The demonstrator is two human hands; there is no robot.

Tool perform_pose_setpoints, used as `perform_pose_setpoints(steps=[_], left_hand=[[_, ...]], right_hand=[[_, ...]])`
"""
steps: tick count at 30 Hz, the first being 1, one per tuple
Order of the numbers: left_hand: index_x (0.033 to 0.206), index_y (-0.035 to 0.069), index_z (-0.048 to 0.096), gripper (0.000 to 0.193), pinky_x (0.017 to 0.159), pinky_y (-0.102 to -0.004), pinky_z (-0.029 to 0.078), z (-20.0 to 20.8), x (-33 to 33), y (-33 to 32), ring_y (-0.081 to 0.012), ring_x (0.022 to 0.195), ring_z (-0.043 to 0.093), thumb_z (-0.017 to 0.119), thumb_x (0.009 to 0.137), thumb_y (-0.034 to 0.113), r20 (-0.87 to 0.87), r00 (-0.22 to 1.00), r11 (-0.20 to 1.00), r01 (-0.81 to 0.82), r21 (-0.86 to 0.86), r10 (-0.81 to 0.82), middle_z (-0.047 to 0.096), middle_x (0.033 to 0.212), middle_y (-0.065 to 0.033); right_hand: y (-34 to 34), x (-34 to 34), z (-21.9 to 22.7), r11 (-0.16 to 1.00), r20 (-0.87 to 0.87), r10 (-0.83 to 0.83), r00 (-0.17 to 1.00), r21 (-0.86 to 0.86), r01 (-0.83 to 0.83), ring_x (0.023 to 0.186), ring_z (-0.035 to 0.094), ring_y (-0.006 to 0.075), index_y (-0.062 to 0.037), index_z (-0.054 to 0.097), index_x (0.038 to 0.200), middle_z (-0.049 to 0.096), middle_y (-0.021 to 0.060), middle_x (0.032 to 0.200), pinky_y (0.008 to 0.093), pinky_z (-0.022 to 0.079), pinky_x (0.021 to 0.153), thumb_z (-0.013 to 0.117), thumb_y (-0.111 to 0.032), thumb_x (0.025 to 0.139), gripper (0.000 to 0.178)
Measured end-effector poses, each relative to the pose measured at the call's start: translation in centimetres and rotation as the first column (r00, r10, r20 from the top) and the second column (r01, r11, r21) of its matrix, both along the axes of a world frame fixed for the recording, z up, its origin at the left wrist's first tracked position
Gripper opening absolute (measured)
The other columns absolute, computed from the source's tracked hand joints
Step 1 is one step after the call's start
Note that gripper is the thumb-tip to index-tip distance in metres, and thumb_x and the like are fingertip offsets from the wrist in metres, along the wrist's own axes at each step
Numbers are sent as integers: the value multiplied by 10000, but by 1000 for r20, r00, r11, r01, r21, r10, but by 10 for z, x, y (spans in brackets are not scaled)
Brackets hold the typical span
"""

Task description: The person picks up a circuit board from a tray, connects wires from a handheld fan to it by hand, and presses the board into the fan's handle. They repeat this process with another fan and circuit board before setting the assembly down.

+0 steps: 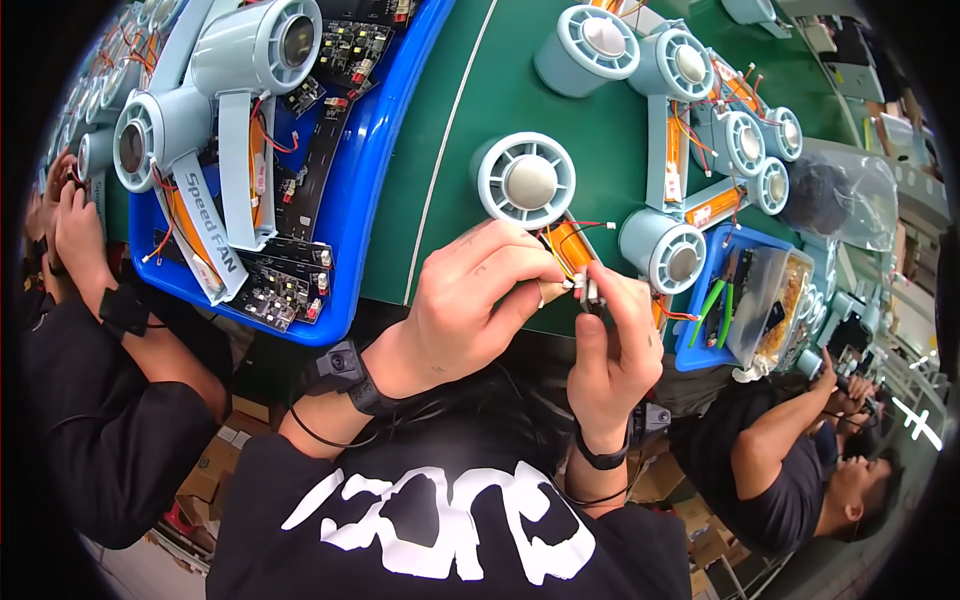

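Observation:
In front of me a light-blue handheld fan point(526, 182) lies on the green tabletop, its round grille toward me. From its opened handle an orange battery point(571, 246) and thin wires show. My left hand point(470, 295) pinches a small white wire plug point(569, 285) between thumb and fingertips. Close against it, my right hand point(620, 350) is closed on a small circuit board point(591, 298), mostly hidden by the fingers. Plug and board meet or nearly meet; I cannot tell whether they are joined. A loose red wire point(592, 224) with a white end sticks out to the right.
Left stands a blue tray point(362, 250) with circuit boards point(285, 285) and fans point(165, 140). Several more opened fans point(665, 250) lie right, beside a blue bin point(690, 352) with green-handled pliers point(712, 305). People work at left point(85, 235) and right point(790, 430).

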State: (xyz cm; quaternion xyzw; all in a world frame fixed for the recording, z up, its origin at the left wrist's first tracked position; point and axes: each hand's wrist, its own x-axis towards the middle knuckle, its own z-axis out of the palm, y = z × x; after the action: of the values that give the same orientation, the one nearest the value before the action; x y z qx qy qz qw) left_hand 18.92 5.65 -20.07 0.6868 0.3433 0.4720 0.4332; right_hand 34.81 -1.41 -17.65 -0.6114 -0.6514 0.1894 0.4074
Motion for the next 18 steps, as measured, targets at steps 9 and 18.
perform_pose_setpoints(steps=[9,18], left_hand=[[951,13,650,250,583,-346,541,-11,3,4,-265,726,676,775,738,-21,-118,993,980,36,197,-13,641,883,-103],[944,26,707,269,597,-328,553,-9,-1,0,-245,721,688,777,695,-47,-97,995,988,16,152,-2,678,885,-96]], right_hand=[[14,4,9,963,-271,-100,957,-269,25,840,585,92,45,582,1281,642,66,1030,207,454,734,603,17,932,350],[25,-2,26,905,-458,-224,860,-425,9,805,632,68,16,599,1250,673,57,910,196,482,698,660,51,886,371]])
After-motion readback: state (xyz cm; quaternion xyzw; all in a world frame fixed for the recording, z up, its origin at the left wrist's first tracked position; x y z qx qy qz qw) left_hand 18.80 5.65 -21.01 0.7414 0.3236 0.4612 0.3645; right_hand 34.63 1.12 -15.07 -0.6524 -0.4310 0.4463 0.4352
